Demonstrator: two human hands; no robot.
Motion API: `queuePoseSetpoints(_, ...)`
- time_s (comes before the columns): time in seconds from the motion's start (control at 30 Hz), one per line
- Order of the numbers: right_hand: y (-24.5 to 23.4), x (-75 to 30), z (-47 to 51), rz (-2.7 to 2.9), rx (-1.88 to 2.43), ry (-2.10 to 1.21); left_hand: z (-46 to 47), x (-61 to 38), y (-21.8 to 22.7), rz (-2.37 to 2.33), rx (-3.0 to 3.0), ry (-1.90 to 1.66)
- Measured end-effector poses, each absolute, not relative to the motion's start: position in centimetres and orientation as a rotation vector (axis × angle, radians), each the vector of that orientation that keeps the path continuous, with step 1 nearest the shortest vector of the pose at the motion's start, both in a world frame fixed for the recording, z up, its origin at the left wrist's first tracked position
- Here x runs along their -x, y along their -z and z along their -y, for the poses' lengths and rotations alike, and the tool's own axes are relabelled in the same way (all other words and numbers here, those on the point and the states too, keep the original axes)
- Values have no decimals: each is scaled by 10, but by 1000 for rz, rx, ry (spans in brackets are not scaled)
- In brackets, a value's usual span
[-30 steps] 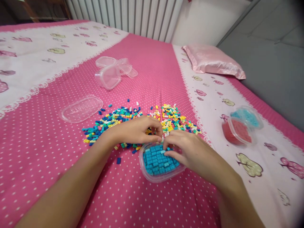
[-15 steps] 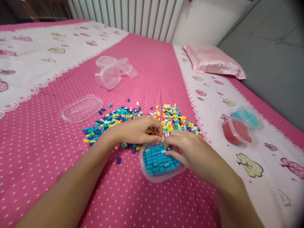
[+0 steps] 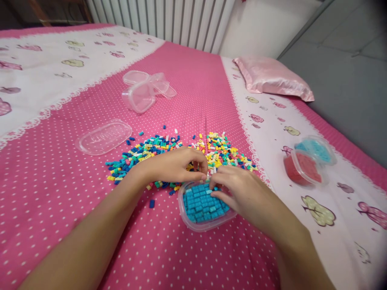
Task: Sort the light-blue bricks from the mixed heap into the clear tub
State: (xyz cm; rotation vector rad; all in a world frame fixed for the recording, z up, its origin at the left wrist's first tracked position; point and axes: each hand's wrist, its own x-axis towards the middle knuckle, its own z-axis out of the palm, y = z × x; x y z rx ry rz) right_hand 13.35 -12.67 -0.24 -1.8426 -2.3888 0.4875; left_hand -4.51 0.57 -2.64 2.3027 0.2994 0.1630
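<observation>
A clear plastic container (image 3: pixel 189 223) holds blue toy building bricks (image 3: pixel 202 203) packed in neat rows. At its far edge is my left hand (image 3: pixel 184 165), fingers curled and thumb pressed toward the index fingertip; whatever is in this pinch is too small to make out. My right hand (image 3: pixel 234 187) bends over the container's right side. Its thumb and fingertips close down at the top row, beside a lighter blue brick, and what they grip is hidden. Just beyond both hands spreads a pile of mixed coloured bricks (image 3: pixel 145 149), partly covered by my left hand.
A clear lid (image 3: pixel 104 137) lies to the left of the pile. Farther back are clear containers and lids (image 3: pixel 142 96). At right stand a container of red bricks (image 3: pixel 302 167) and one of light blue bricks (image 3: pixel 316 150). A pink pillow (image 3: pixel 272 78) rests on the bed behind.
Almost nothing differs. Both hands keep their places at the container, and the view has shifted very slightly.
</observation>
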Motion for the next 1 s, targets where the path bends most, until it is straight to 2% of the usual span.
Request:
queuePoseSetpoints(0.53, -3, -126, 127, 2349, 1928, -510, -6, 45, 27, -313, -2317, -161)
queuePoseSetpoints(1.0, -3, -126, 127, 2440, 1880, -399, -6, 46, 28, -298, -2302, -180)
